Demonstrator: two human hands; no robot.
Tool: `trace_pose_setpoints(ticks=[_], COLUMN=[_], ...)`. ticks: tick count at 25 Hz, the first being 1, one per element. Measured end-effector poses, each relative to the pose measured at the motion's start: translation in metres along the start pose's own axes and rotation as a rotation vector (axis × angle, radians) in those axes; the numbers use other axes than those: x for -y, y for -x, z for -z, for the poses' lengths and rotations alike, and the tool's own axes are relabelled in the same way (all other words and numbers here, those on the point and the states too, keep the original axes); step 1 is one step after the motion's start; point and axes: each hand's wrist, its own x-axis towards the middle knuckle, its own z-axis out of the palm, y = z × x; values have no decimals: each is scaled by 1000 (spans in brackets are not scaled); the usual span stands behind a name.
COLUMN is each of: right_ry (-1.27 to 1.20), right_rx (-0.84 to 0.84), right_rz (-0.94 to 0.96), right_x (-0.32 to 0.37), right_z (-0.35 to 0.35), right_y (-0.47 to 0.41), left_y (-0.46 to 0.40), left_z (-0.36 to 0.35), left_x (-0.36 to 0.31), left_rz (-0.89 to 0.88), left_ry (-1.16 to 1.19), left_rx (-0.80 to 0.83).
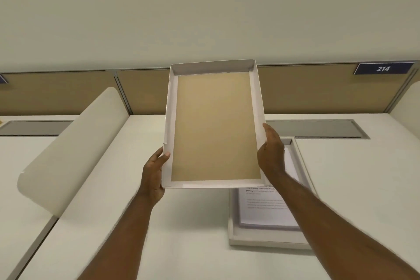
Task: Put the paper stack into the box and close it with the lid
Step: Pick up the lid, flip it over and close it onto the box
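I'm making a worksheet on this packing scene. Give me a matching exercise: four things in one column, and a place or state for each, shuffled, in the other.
Things:
1. white cardboard lid with brown inside
2. printed white paper stack
3. shallow white cardboard box
4. dark blue sign reading 214

Places or states:
A. lies inside the box
B. fixed on the partition, far right
C. held up in both hands, hollow side towards the camera
D. rests open on the white desk

Pairs: 1-C, 2-A, 3-D, 4-B

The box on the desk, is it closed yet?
Open. The box shows the paper stack inside, while both hands, left and right, hold the lid above the desk.
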Motion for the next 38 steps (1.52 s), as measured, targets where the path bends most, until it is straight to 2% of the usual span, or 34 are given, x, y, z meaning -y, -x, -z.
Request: trace_pose_setpoints(ticks=[3,7,10,14,17,21,22,25,26,28,29,30,32,33,34,38], right_ry=[15,58,63,26,-77,29,36,-29,-56,-124,-151,-171,-223,-265,-324,-598], right_rx=[14,91,132,106,236,439,429,298,248,153,105,75,77,102,136,327], right_rz=[82,124,77,155,213,294,321,314,291,235,220,212,213,216,217,191], right_x=[-23,-64,-79,-50,2,52,59,71,72,71,68,64,52,46,40,8], right_z=[32,61,77,86,94,105,108,116,117,121,123,127,137,143,150,160], right_y=[-16,-33,-41,-42,-32,-20,-19,-13,-11,-9,-11,-13,-22,-26,-28,-34], left_y=[9,17,21,34,43,55,56,61,66,73,74,73,67,61,59,35], left_z=[-34,-75,-105,-154,-194,-245,-252,-270,-271,-277,-280,-277,-258,-245,-232,-181], left_x=[-2,14,23,31,36,45,49,62,63,68,67,69,82,86,86,65], left_rz=[168,183,121,-39,-218,-352,-400,-539,-572,-503,-503,-552,-656,-654,-628,-515], left_ry=[77,86,75,67,-3,-247,-315,-395,-491,-532,-461,-491,-575,-575,-531,-354], left_rx=[180,308,275,203,104,-118,-138,-83,-38,-6,18,76,166,163,100,-321])
